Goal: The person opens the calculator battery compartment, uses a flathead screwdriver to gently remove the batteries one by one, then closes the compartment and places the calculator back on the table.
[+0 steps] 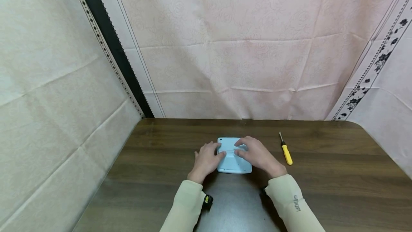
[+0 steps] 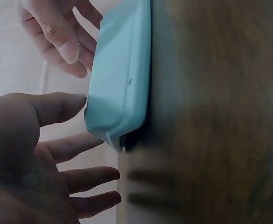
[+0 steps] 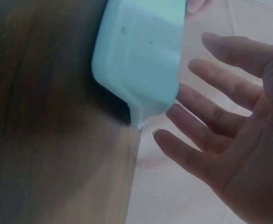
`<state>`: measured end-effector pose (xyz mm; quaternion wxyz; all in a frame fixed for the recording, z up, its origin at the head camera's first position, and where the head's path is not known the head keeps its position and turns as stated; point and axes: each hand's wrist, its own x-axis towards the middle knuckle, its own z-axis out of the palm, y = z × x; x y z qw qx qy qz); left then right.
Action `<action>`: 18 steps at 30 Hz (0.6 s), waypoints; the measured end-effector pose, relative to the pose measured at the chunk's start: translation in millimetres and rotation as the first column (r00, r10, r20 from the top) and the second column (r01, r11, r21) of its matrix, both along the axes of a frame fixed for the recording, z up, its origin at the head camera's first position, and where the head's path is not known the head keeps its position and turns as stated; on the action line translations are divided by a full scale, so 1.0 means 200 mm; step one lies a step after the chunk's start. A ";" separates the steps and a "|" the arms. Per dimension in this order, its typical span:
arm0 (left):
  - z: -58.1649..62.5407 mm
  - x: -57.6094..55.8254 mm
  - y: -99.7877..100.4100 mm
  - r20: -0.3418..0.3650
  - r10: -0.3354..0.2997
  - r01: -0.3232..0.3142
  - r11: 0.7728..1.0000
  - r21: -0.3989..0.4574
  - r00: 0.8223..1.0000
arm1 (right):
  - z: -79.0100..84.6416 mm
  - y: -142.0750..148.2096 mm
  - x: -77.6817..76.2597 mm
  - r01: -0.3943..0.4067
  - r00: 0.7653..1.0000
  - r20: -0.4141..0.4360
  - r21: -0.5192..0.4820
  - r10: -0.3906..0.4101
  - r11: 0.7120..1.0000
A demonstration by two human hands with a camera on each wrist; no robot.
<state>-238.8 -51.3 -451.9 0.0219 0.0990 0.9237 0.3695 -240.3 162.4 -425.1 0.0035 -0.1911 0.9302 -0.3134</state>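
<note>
A light-blue plastic device (image 1: 234,167) with small screw holes lies on the table in front of me, its plain side up. Its raised, wedge-like case shows in the left wrist view. My left hand (image 1: 206,161) is at its left side. The thumb (image 2: 64,106) and forefinger reach the case; the other fingers are spread, fairly straight, beyond its edge. Over the upper right part is my right hand (image 1: 257,155), its fingers (image 3: 197,158) loose and apart, with the thumb off the case. The device's underside is hidden.
A screwdriver (image 1: 286,155) with a yellow and black handle lies on the brown wooden table (image 1: 154,189), right of the right hand. Pale patterned cloth (image 1: 241,63) hangs behind the table's far edge and at both sides.
</note>
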 end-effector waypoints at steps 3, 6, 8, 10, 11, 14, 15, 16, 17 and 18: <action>-0.01 0.00 -0.01 0.012 -0.021 0.021 1.000 -0.019 1.000 | -0.01 -0.01 0.00 -0.021 1.000 0.007 0.005 0.021 1.000; -0.01 0.00 -0.01 0.018 -0.034 0.035 0.998 -0.043 0.999 | -0.01 -0.02 0.00 -0.034 0.999 0.006 0.027 0.034 0.999; -0.01 0.00 -0.01 0.023 -0.040 0.041 0.998 -0.055 0.999 | -0.02 -0.03 0.00 -0.039 0.999 0.004 0.050 0.039 0.998; -0.01 0.00 -0.01 0.030 -0.043 0.045 0.997 -0.067 0.999 | -0.02 -0.04 0.00 -0.031 1.000 0.005 0.068 0.031 0.997; -0.01 0.00 -0.01 0.032 -0.044 0.046 0.996 -0.071 0.999 | -0.03 -0.04 0.00 -0.028 1.000 0.006 0.074 0.027 0.997; -0.01 0.00 -0.01 0.039 -0.047 0.050 0.996 -0.079 0.998 | -0.04 -0.04 -0.01 -0.019 1.000 0.011 0.087 0.018 0.996; -0.01 0.00 -0.01 0.041 -0.047 0.050 0.996 -0.079 0.998 | -0.04 -0.04 -0.01 -0.016 1.000 0.013 0.089 0.015 0.996; -0.01 0.00 -0.01 0.041 -0.047 0.050 0.996 -0.079 0.998 | -0.04 -0.04 -0.01 -0.015 1.000 0.015 0.090 0.013 0.996; -0.01 0.00 -0.01 0.042 -0.047 0.050 0.996 -0.079 0.998 | -0.04 -0.04 -0.01 -0.012 1.000 0.017 0.089 0.011 0.996; -0.01 0.00 -0.01 0.042 -0.047 0.050 0.996 -0.079 0.998 | -0.05 -0.04 -0.01 -0.012 1.000 0.019 0.087 0.010 0.996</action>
